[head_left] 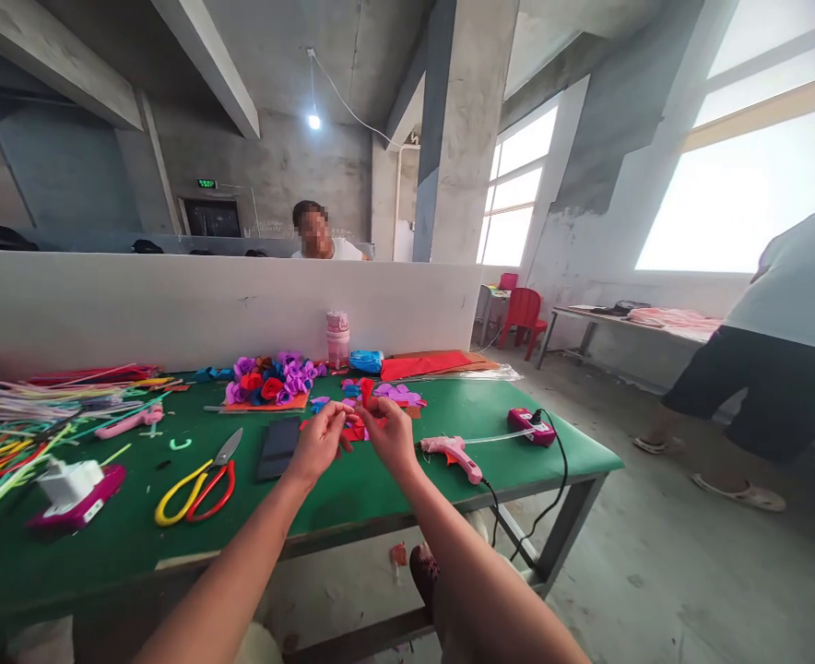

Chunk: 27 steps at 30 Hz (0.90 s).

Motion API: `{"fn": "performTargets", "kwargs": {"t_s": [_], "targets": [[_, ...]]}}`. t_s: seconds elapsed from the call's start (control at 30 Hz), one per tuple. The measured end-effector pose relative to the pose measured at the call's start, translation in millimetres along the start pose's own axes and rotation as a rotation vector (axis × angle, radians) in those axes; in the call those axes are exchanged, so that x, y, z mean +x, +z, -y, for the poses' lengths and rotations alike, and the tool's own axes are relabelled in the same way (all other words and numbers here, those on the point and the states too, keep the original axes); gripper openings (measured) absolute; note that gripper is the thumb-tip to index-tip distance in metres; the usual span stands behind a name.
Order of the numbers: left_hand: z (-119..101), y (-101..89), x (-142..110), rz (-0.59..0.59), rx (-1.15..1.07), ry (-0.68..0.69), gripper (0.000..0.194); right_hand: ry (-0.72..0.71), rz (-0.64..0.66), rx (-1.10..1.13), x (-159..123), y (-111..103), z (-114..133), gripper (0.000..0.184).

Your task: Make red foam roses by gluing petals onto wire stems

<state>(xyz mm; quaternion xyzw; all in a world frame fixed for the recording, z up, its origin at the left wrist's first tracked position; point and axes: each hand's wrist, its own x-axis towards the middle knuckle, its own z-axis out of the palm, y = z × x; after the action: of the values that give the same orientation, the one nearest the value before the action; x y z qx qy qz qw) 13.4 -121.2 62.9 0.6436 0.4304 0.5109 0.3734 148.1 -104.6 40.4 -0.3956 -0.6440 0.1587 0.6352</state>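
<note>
Our left hand (317,444) and right hand (395,432) pinch a red piece (366,394). Brushing the glue gun (443,445), just right of them, could burn us.

Green wall sign (206,183), lettering unreadable

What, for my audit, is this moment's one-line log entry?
left hand, right hand: together at thin red piece | pink plastic glue gun: on green table

Daylight glares from the big window (746,198) at two o'clock, burnt out to plain white, while a small bulb (314,121) glows at eleven o'clock beneath a dim ceiling (103,65). The table (473,397) is fairly evenly lit; wide-lens distortion stretches the person (795,295) at three o'clock.
</note>
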Motion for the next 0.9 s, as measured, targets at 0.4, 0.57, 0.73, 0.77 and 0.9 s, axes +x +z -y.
{"fn": "performTargets", "kwargs": {"t_s": [0.4,0.57,0.73,0.77,0.9], "targets": [[45,19.7,-4,-0.067,-0.468,-0.246,0.034,0.098,0.082,-0.026,-12,31,-37,0.016],[55,18.3,-6,-0.044,-0.426,-0.31,0.031,0.186,0.05,0.023,-20,31,-40,0.016],[55,17.6,-7,-0.067,-0.435,-0.286,0.029,0.26,0.094,0.173,-25,28,-33,0.011],[55,18.4,-7,-0.078,-0.443,-0.28,0.029,0.264,0.103,0.199,-25,28,-32,0.01],[54,21.9,-8,-0.099,-0.454,-0.273,0.032,0.3,0.09,0.224,-27,27,-31,0.009]]}}
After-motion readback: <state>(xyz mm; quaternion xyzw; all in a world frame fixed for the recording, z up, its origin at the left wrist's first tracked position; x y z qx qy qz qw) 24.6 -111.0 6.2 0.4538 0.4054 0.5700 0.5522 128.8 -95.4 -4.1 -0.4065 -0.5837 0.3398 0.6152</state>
